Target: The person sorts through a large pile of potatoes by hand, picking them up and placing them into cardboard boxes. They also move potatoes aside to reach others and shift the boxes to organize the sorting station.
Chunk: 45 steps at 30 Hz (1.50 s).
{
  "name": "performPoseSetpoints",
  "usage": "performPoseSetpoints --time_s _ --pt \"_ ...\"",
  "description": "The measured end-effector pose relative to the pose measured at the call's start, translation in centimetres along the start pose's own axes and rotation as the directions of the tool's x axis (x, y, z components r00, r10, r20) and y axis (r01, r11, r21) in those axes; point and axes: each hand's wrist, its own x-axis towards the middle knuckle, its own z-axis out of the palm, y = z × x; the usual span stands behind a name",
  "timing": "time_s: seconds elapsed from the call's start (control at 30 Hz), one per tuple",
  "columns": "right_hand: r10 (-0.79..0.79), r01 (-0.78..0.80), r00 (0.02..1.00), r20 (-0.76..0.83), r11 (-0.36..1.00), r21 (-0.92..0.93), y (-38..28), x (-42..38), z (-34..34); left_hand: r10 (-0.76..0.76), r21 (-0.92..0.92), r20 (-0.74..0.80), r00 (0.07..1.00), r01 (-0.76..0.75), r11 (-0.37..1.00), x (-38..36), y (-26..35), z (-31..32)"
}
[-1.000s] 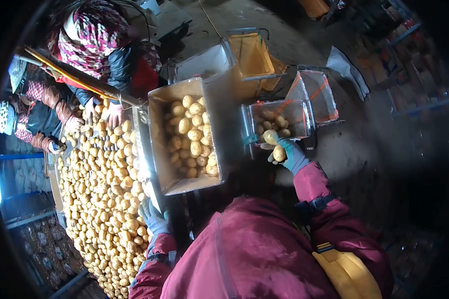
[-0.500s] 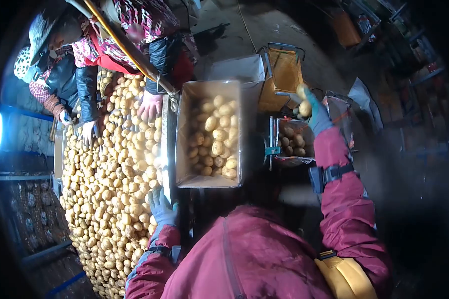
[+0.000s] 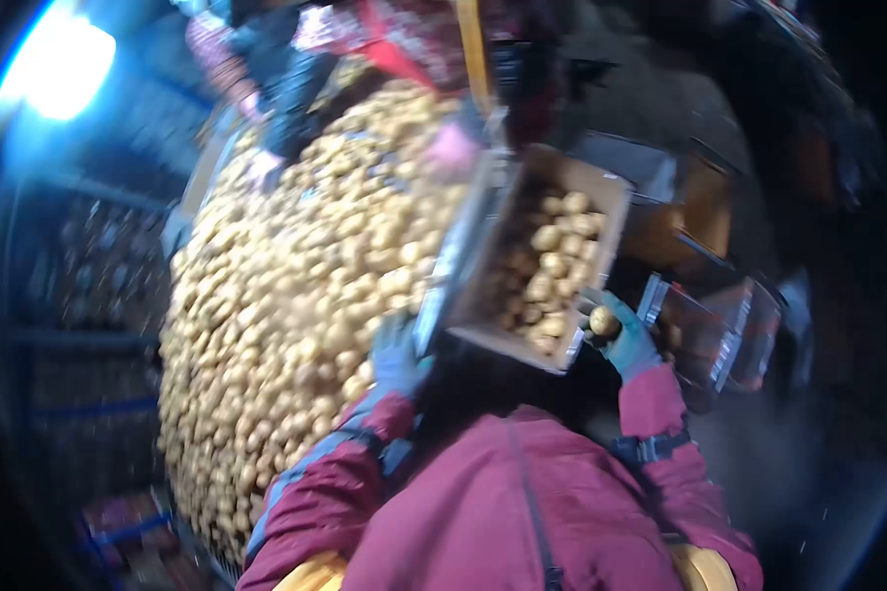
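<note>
A potato (image 3: 603, 320) is gripped in my gloved right hand (image 3: 633, 347), beside the near right corner of a cardboard box (image 3: 498, 340). Potatoes (image 3: 554, 264) partly fill that box. At the near right edge of a wide sorting table, my gloved left hand (image 3: 397, 362) rests by a heap of potatoes (image 3: 286, 286). Its fingers are stretched out and somewhat blurred, and no potato shows in its grasp.
A metal rail (image 3: 450, 258) separates the heap from the box. Across the table, co-workers' gloved hands (image 3: 453, 150) reach among the potatoes. To the right stand a clear-sided crate (image 3: 695, 335) and a yellow-brown container (image 3: 695, 212).
My right hand has come back left from beside the far crates to the cardboard box, still with a potato. The whole view has turned and blurred. My left hand stays by the table edge.
</note>
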Motion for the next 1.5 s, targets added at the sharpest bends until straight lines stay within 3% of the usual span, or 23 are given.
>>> performPoseSetpoints --time_s 0.1,0.17,0.27,0.33,0.4,0.5,0.53,0.6,0.67,0.7,0.77,0.8,0.83,0.9,0.93,1.07,1.17,1.23,1.3,1.37,1.43,1.47,1.5 --pt "0.131 -0.082 0.947 0.294 0.981 -0.174 1.5 -0.6 6.7 0.0 -0.002 0.024 1.0 0.0 1.0 0.2 0.8 -1.5" --pt "0.227 -0.149 0.903 0.365 0.962 -0.23 2.7 -0.7 11.1 0.032 -0.021 -0.06 0.998 -0.034 0.999 0.3 0.1 -0.3" --pt "0.428 -0.287 0.839 0.335 0.872 -0.397 4.3 -0.8 16.3 0.02 -0.051 -0.059 0.998 -0.023 0.998 0.5 0.4 -0.9" --pt "0.524 -0.287 0.788 0.323 0.776 -0.561 6.1 0.1 18.6 0.001 -0.117 -0.053 0.999 -0.007 0.993 0.4 0.2 -1.7" --pt "0.521 -0.179 0.794 0.314 0.694 -0.698 8.5 0.3 20.8 -0.028 -0.324 -0.071 0.997 0.003 0.946 0.2 -0.5 -2.0" --pt "0.634 -0.317 0.73 0.255 0.645 -0.696 11.3 1.6 22.9 -0.188 -0.548 -0.093 0.978 0.107 0.83 -2.3 -1.7 -4.9" --pt "0.627 -0.309 0.735 0.258 0.648 -0.696 11.9 1.7 24.0 -0.201 -0.476 -0.246 0.948 0.062 0.877 -3.8 -2.5 -6.8" --pt "0.648 -0.373 0.724 0.236 0.657 -0.656 13.8 1.9 25.6 -0.253 -0.426 -0.386 0.887 0.072 0.902 -7.2 -7.3 -8.1" --pt "0.706 -0.424 0.644 0.293 0.649 -0.632 16.0 3.1 26.1 -0.421 -0.299 -0.41 0.809 0.317 0.9 -11.6 -11.5 -11.3" --pt "0.696 -0.373 0.648 0.309 0.644 -0.668 16.7 2.7 27.1 -0.484 -0.172 -0.463 0.743 0.46 0.871 -14.6 -14.9 -10.6" --pt "0.678 -0.269 0.646 0.351 0.632 -0.726 17.9 1.2 29.8 -0.601 -0.101 -0.536 0.594 0.661 0.743 -21.4 -21.0 -10.5" --pt "0.739 -0.386 0.612 0.284 0.591 -0.708 18.3 1.0 30.9 -0.634 -0.056 -0.564 0.53 0.741 0.669 -24.3 -23.3 -10.6" --pt "0.765 -0.391 0.573 0.294 0.57 -0.722 19.2 1.5 31.0 -0.708 -0.075 -0.529 0.468 0.805 0.588 -26.7 -25.2 -11.2" --pt "0.808 -0.398 0.503 0.306 0.531 -0.748 20.7 2.0 31.3 -0.721 -0.132 -0.565 0.4 0.819 0.558 -29.6 -28.4 -11.5" --pt "0.805 -0.386 0.541 0.243 0.494 -0.779 21.1 1.7 32.0 -0.714 -0.176 -0.581 0.391 0.796 0.58 -30.2 -30.2 -11.6" --pt "0.824 -0.353 0.461 0.33 0.511 -0.784 22.2 1.5 34.6 -0.739 -0.324 -0.57 0.36 0.728 0.605 -26.7 -34.8 -13.1" --pt "0.781 -0.292 0.576 0.242 0.473 -0.831 22.8 1.2 36.5 -0.785 -0.371 -0.538 0.306 0.75 0.547 -21.9 -36.6 -13.4" --pt "0.806 -0.347 0.557 0.199 0.444 -0.826 22.8 1.9 37.0 -0.826 -0.329 -0.487 0.283 0.817 0.474 -19.4 -35.6 -15.8" --pt "0.834 -0.398 0.499 0.236 0.462 -0.793 24.0 3.6 36.4 -0.841 -0.232 -0.44 0.315 0.865 0.445 -19.4 -36.4 -16.6" --pt "0.85 -0.436 0.47 0.237 0.457 -0.776 24.1 3.7 37.3 -0.852 -0.298 -0.387 0.353 0.826 0.478 -20.1 -39.2 -16.0" --pt "0.845 -0.511 0.487 0.219 0.479 -0.713 24.7 3.8 37.7 -0.808 -0.416 -0.363 0.464 0.696 0.586 -19.1 -39.4 -16.4" --pt "0.839 -0.505 0.489 0.238 0.495 -0.707 24.9 3.9 38.0 -0.788 -0.525 -0.407 0.461 0.588 0.615 -17.8 -38.9 -15.3" --pt "0.831 -0.503 0.498 0.25 0.511 -0.697 25.0 3.9 38.2 -0.785 -0.578 -0.336 0.521 0.543 0.609 -15.7 -35.9 -17.0"
